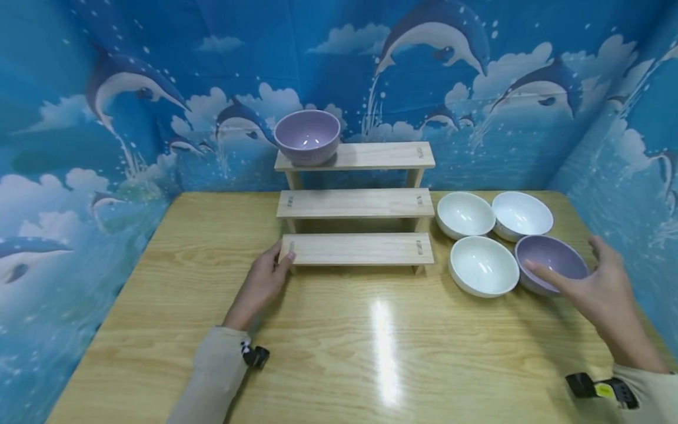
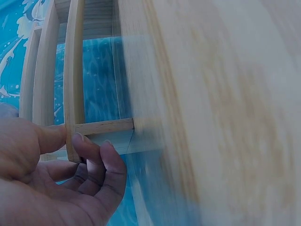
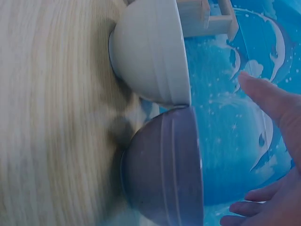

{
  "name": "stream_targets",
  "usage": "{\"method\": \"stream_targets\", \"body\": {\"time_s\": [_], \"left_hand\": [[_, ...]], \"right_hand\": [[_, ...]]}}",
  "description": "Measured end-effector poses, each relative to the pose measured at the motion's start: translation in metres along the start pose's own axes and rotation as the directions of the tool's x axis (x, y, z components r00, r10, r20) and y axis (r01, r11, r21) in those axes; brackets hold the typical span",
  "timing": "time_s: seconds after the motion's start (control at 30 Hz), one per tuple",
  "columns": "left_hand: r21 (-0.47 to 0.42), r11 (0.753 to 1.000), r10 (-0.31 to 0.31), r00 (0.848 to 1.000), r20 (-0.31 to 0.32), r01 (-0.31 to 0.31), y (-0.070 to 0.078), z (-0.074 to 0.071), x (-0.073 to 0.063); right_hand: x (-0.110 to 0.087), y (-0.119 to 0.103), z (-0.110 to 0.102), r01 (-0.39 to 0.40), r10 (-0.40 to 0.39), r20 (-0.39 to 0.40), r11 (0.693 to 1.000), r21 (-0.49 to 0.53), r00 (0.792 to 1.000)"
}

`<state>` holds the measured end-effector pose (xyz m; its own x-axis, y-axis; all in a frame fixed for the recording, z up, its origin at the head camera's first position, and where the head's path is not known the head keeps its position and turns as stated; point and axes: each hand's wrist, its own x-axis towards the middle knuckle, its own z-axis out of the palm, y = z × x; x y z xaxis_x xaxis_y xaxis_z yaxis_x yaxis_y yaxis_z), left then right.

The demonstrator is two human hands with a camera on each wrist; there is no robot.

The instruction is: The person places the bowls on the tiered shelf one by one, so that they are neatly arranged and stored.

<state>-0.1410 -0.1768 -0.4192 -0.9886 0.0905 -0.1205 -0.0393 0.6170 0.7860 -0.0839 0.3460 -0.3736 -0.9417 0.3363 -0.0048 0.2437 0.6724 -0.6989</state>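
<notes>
Left hand point(image 1: 263, 282) pinches wooden stand point(image 1: 357, 249) at its nine-o'clock end; right hand point(image 1: 605, 291), spread wide, hovers by purple bowl point(image 1: 555, 254), three o'clock.

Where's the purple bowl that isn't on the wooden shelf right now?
In the head view, the purple bowl stands on the table at right, just right of the front white bowl, with the right hand above its rim.

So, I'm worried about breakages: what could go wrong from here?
The right grip hovers open near the lower purple bowl, whose rim touches a white bowl; lifting one might knock the other.

The left grip holds the rack by its bottom shelf; a tug could jolt the upper purple bowl, which sits at the left end of the top shelf.
</notes>
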Motion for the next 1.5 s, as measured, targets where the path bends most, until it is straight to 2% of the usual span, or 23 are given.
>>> {"method": "stream_targets", "body": {"time_s": [0.43, 0.67, 0.77, 0.93, 1.17, 1.5], "left_hand": [[-0.002, 1.000, -0.008, 1.000, -0.009, 0.008, -0.002, 0.002, 0.000], [-0.004, 1.000, -0.020, 1.000, -0.004, 0.020, -0.001, 0.001, 0.000], [-0.009, 1.000, -0.013, 1.000, -0.002, 0.013, -0.001, 0.001, 0.000], [-0.002, 1.000, -0.020, 1.000, -0.002, 0.020, 0.000, 0.000, 0.000], [-0.001, 1.000, -0.003, 1.000, -0.007, 0.003, 0.000, 0.000, -0.001], [-0.001, 1.000, -0.023, 1.000, 0.005, 0.023, 0.002, 0.000, -0.001]], "right_hand": [[0.010, 0.024, -0.001, -0.055, 0.050, 0.078, 0.997, 0.058, 0.996], [0.012, 0.038, 0.001, 0.028, -0.028, 0.059, 1.000, 0.003, 0.998], [0.012, 0.041, 0.003, 0.031, -0.032, 0.068, 0.999, 0.018, 0.997], [0.013, 0.042, 0.008, 0.049, -0.051, 0.035, 0.998, 0.048, 0.998], [0.012, 0.040, 0.010, -0.002, -0.002, 0.081, 0.999, 0.045, 0.997], [0.012, 0.039, 0.012, -0.057, 0.053, 0.099, 0.997, 0.044, 0.994]]}}
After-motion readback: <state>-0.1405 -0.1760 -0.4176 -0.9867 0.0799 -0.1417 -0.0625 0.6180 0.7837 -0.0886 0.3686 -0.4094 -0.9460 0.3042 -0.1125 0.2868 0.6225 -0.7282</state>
